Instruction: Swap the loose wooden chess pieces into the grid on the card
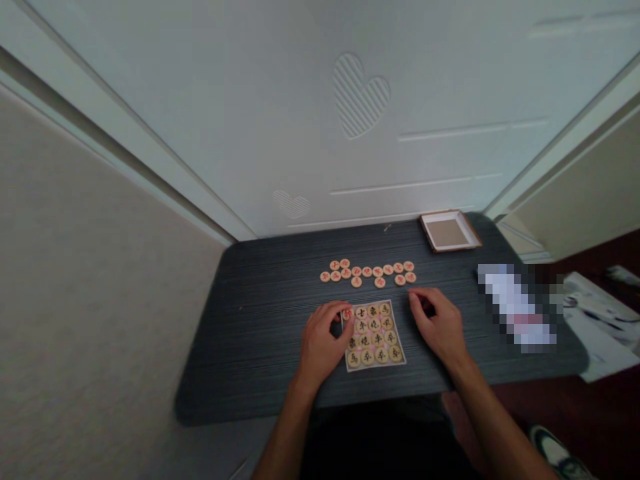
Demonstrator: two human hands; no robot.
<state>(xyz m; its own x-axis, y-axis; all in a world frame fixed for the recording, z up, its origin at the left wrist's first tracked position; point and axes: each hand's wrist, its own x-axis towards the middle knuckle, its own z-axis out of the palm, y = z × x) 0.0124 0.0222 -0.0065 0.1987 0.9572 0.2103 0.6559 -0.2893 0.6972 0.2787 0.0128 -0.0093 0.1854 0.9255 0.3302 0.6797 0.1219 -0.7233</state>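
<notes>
A shallow white-rimmed box (403,347) lies on the dark table, filled with rows of round wooden Chinese chess pieces marked in black. At its far left corner is a red-marked chess piece (348,313), with the thumb and index finger of my left hand (320,340) closed around it. My right hand (443,325) rests on the table just right of the box, thumb and index tips pinched together. Whatever may be between those tips cannot be made out. Beyond both hands, several red-marked pieces (367,272) lie face up in an uneven band.
An open box lid (450,232) lies at the table's back right corner. On the right side is a blurred, pixelated item (517,310). A white door (225,120) stands behind the dark table (250,347). White papers (595,320) and a shoe (555,450) appear at the right.
</notes>
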